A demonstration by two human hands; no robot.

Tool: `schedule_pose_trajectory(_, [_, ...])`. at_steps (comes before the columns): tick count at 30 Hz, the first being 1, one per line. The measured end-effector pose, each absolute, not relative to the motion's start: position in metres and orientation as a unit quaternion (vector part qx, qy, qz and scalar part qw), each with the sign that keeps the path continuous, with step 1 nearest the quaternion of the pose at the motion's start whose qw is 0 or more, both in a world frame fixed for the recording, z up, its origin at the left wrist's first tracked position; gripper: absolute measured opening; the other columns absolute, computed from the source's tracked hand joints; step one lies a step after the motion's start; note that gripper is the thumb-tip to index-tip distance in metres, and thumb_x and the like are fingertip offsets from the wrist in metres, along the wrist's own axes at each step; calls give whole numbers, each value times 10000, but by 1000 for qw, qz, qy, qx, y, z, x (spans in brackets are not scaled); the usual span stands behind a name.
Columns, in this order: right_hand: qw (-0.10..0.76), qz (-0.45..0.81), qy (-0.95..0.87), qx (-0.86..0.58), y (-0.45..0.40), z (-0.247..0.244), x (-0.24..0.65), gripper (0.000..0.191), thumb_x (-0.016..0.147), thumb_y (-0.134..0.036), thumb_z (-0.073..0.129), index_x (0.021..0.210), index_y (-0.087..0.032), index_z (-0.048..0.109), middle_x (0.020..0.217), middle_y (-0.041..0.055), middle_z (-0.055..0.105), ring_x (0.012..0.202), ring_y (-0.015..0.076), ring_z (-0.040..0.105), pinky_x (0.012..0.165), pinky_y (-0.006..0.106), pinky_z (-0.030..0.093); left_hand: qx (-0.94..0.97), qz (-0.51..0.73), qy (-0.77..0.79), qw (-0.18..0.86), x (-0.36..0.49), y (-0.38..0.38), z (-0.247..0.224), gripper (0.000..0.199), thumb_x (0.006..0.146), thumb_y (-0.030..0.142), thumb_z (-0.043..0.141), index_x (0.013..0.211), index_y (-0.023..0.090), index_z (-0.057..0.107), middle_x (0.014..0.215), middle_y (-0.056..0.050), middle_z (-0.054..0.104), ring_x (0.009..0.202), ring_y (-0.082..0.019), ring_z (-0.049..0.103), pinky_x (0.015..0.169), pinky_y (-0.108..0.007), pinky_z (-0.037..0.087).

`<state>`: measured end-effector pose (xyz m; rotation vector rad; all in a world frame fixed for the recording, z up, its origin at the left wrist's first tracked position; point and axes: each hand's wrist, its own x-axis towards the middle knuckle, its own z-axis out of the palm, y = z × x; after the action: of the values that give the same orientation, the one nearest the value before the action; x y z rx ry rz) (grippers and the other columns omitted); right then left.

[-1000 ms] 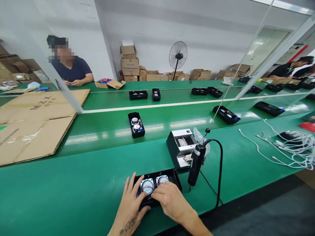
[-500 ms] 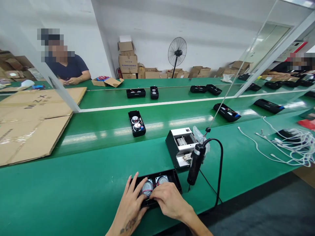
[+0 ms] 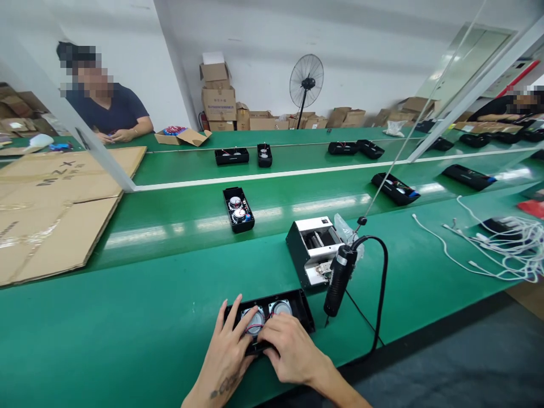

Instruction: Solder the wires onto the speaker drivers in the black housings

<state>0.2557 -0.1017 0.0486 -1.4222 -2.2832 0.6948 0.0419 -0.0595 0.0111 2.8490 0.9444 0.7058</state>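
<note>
Speaker housing (image 3: 297, 309), a black open tray with two round silver speakers (image 3: 255, 320) and red wires inside, is lying at the near edge of the green surface (image 3: 148, 317), and it is being worked on with both hands. The left hand (image 3: 229, 354) is being laid flat on the tray's left end, its fingers (image 3: 233, 314) spread apart over the left speaker. The right hand (image 3: 293, 351) is being pressed onto the tray's near rim, its fingers curled down together; whether anything is pinched under them cannot be told. The step in hand appears to be seating wires or speakers; the next move would call for a fine fingertip grip. An electric screwdriver (image 3: 338, 280) is hanging just right of the tray on a black cable, close to the right wrist. Behind it a white box (image 3: 317, 249) is standing. Another housing (image 3: 238, 209) is lying further back. White cables (image 3: 505, 249) are being left well apart.
</note>
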Motion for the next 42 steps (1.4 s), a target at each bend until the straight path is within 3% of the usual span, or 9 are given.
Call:
schedule_pose_trajectory(6, [152,234,-806,-521,-98,54,252,228,858,-112,617,1047,-210,698,1026,52,781,963,233,690,898,383,463,930,198,293,102,41,-42,21,234,832,383,828,1049,314,778,1356,-1,707,1553,-390,315,1292,-672,155])
schedule_pose_trajectory(11, [82,269,-793,-541,-62,86,256,363,835,-169,675,1191,-210,731,1051,87,803,1012,275,719,916,388,462,885,45,330,325,47,0,60,85,810,305,845,866,285,784,1353,-4,704,1551,-403,329,1260,-718,123])
schedule_pose_trajectory(14, [60,307,-776,-548,-29,101,260,394,770,-271,776,1164,-272,779,999,44,819,980,278,732,788,323,470,845,6,354,401,53,30,72,305,687,441,915,684,220,705,1351,-50,700,1502,-404,405,1258,-610,226])
schedule_pose_trajectory(17, [52,325,-777,-537,-4,106,264,357,689,-295,839,1045,-281,811,925,2,813,893,247,727,658,272,422,832,-1,351,430,57,52,75,449,578,529,923,574,204,614,1182,-47,749,1242,-335,628,1008,-383,495])
schedule_pose_trajectory(19, [48,332,-778,-531,5,106,264,367,673,-297,855,1035,-268,811,904,-5,806,870,233,717,639,261,403,821,-8,343,456,60,61,76,478,596,536,884,529,196,555,1046,-9,751,1012,-248,681,779,-284,493])
schedule_pose_trajectory(22, [47,334,-782,-525,9,104,262,395,670,-335,870,1049,-242,804,911,3,800,899,240,704,652,259,398,808,-13,341,481,61,65,78,481,613,509,847,511,184,508,951,12,719,843,-182,624,648,-262,396])
schedule_pose_trajectory(29, [39,325,-789,-520,10,104,258,271,689,-368,842,926,-245,795,808,-13,765,809,223,696,598,266,358,791,-10,351,501,63,64,81,482,577,526,829,510,185,495,836,28,641,749,-150,508,611,-281,302])
schedule_pose_trajectory(35, [36,285,-791,-540,5,103,255,400,689,-406,827,1062,-264,799,875,48,802,907,317,731,644,311,373,785,3,346,515,64,64,82,474,583,506,817,496,186,478,906,15,663,881,-193,556,722,-288,371])
schedule_pose_trajectory(42, [50,258,-802,-536,-2,100,255,358,721,-325,798,1071,-249,796,851,53,807,839,291,742,667,315,427,790,12,341,509,63,61,82,464,600,518,810,504,197,488,912,-1,665,950,-228,595,792,-300,427])
